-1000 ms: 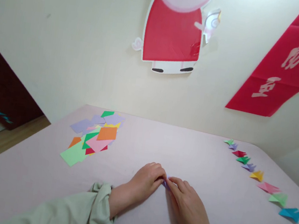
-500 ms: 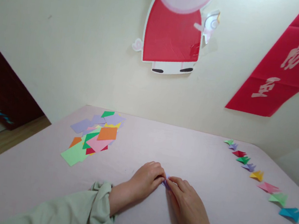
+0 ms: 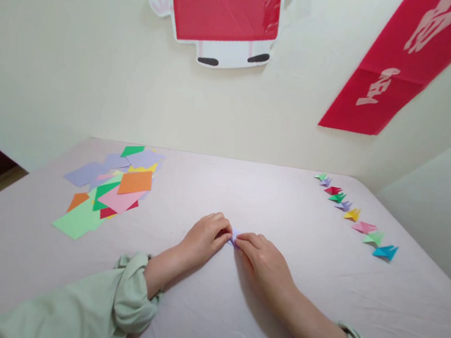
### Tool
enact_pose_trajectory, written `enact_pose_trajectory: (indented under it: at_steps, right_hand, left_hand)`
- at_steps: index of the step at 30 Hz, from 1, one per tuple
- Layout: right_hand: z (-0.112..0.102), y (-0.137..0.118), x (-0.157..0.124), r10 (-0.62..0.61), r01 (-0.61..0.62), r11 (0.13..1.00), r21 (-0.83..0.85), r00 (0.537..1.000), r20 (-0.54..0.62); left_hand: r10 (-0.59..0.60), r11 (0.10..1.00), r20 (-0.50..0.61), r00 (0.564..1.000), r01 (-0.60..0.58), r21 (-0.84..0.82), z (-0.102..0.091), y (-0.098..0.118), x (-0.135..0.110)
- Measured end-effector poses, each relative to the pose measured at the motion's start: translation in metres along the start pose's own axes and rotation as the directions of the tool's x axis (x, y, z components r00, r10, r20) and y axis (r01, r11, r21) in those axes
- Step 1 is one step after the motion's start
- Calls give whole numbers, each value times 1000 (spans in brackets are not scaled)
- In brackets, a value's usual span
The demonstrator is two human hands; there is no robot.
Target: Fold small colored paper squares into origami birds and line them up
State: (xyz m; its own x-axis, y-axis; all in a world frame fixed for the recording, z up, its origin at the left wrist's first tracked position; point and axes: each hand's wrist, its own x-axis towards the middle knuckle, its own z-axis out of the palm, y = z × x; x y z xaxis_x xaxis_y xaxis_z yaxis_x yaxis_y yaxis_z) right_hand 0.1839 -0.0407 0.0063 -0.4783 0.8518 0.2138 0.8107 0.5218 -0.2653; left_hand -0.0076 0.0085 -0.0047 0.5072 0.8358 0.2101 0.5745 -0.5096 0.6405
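Between my two hands, near the middle of the table, is a small piece of folded lilac paper (image 3: 234,238), mostly covered by fingers. My left hand (image 3: 209,237) pinches its left side between thumb and fingers. From the right, my right hand (image 3: 264,256) grips the other side with its fingertips together. Just the part of the paper between the fingertips shows, so its full shape is hidden.
A loose pile of coloured paper sheets (image 3: 135,182) lies at the table's left. Along the right side runs a slanting row of several small folded paper pieces, with a blue one (image 3: 384,252) nearest. Behind the pale tablecloth (image 3: 224,180) rises a wall with a red banner (image 3: 381,78).
The camera view has shifted, so the table appears higher and further left, and my right sleeve now shows. Both hands keep hold of the lilac paper with little visible change in grip.
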Motion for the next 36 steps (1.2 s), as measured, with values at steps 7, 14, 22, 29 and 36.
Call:
enact_pose_trajectory:
  at_steps: [7,14,22,29,36]
  right_hand:
    - [0,2,2,3,-3,997,81,1000,-5]
    - [-3,2,2,7,-8,996,93,1000,13]
    - [-8,2,2,-27,27,997,74,1000,10]
    - [-7,2,1,-15,14,999,51,1000,21]
    - [-3,4,0,-65,65,998,-2,998,-2]
  left_hand:
    - [-64,996,-7,998,65,66,2,6,5]
    - [-97,982,-3,995,96,165,6,9,8]
    - [-116,961,13,993,109,254,7,14,9]
    - [-94,928,20,995,81,364,14,11,8]
    - [-100,925,30,994,82,371,14,12,8]
